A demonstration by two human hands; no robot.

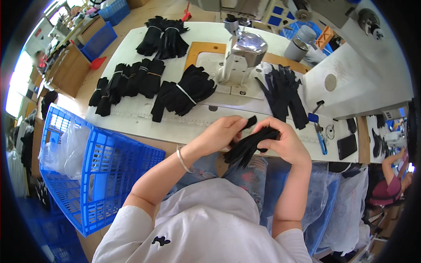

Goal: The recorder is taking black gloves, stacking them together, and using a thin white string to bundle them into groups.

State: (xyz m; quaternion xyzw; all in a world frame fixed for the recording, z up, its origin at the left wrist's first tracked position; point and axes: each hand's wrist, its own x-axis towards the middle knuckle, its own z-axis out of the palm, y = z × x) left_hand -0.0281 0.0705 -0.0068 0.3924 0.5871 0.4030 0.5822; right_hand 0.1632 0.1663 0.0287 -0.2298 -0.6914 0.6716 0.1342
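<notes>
A bunch of black fabric strips (245, 147) hangs over the table's front edge, above my lap. My right hand (284, 141) grips it, thumb on top and fingers wrapped round the far side. Beside it, my left hand (224, 131) pinches a single black strip (250, 123) whose end sticks up past the fingers. Whether that strip is apart from the bunch I cannot tell. Just beyond my left hand lies a tied bundle of black strips (186, 92) with a white band. Loose black strips (283, 90) are spread beyond my right hand.
A sewing machine (245, 50) stands mid-table. More tied black bundles (149, 79) lie at the left. Blue-handled snips (321, 139) and a black phone (347, 147) rest at the right. A blue crate (90, 184) stands left of my lap. Another person (388, 186) sits far right.
</notes>
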